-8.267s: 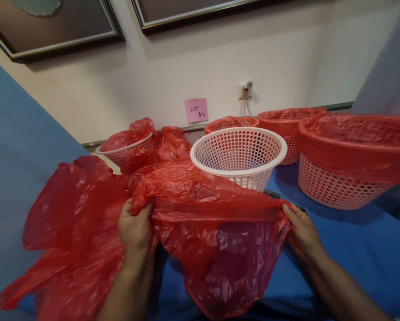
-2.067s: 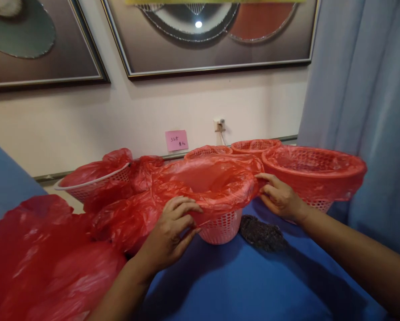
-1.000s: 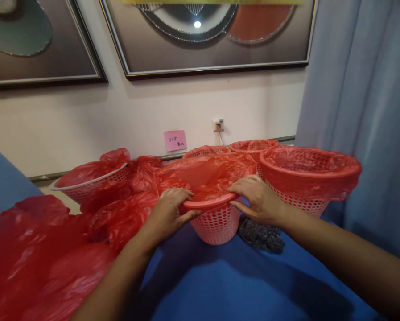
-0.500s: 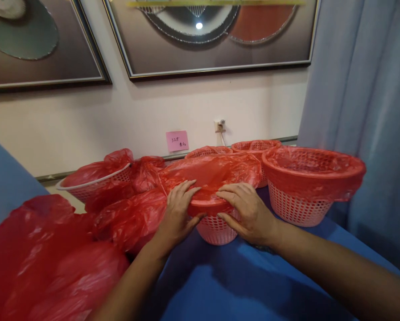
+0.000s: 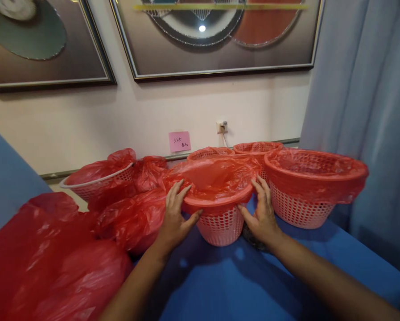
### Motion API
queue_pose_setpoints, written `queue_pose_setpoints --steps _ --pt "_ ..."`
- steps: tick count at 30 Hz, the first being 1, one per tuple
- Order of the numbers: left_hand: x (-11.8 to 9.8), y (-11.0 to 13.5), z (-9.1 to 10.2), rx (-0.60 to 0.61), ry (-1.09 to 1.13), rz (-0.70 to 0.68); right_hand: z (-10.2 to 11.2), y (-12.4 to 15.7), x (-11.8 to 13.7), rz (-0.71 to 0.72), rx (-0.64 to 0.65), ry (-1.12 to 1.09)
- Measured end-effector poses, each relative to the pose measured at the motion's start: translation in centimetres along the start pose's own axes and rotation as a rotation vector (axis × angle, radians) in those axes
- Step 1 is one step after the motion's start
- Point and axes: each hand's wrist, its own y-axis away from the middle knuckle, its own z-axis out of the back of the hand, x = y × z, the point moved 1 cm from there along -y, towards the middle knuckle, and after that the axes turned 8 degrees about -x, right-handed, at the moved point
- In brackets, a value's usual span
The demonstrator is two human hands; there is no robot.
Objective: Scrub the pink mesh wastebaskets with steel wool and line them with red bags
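A small pink perforated plastic basket stands upright in front of me. A red plastic bag lines it and is folded over its rim. My left hand is at the rim's left side, fingers apart, fingertips by the top edge and thumb against the folded-down plastic. At the right side of the rim, my right hand has its fingers spread, with the thumb low on the outside. Neither hand is closed on the rim. Beneath my right wrist a dark object is partly hidden.
A larger lined basket stands at right. Two baskets are behind. Crumpled red bags fill the left, beside a white-rimmed basket. A blue cloth covers the table. The wall has a pink note and an outlet.
My right hand has moved right, from the rim's front to its right side. My left hand has shifted slightly, its fingers more spread. More of the basket's front shows. The view has shifted slightly.
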Motion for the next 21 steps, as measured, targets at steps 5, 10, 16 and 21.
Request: queue_pose_setpoints --steps 5,10,16,21 --pt "-0.6 -0.1 -0.8 -0.068 0.001 -0.007 1.8 -0.8 4.6 0.207 -0.003 -0.035" --pt "-2.6 -0.3 -0.7 -0.064 -0.008 -0.012 0.7 -2.4 8.8 0.31 0.251 -0.057" --pt "-4.1 -0.7 2.5 -0.015 0.046 0.049 0.4 -3.4 6.8 0.233 0.319 0.091" --pt "-3.1 -1.3 4.0 -0.171 0.105 0.271 2.4 -4.9 3.3 0.101 0.291 -0.071"
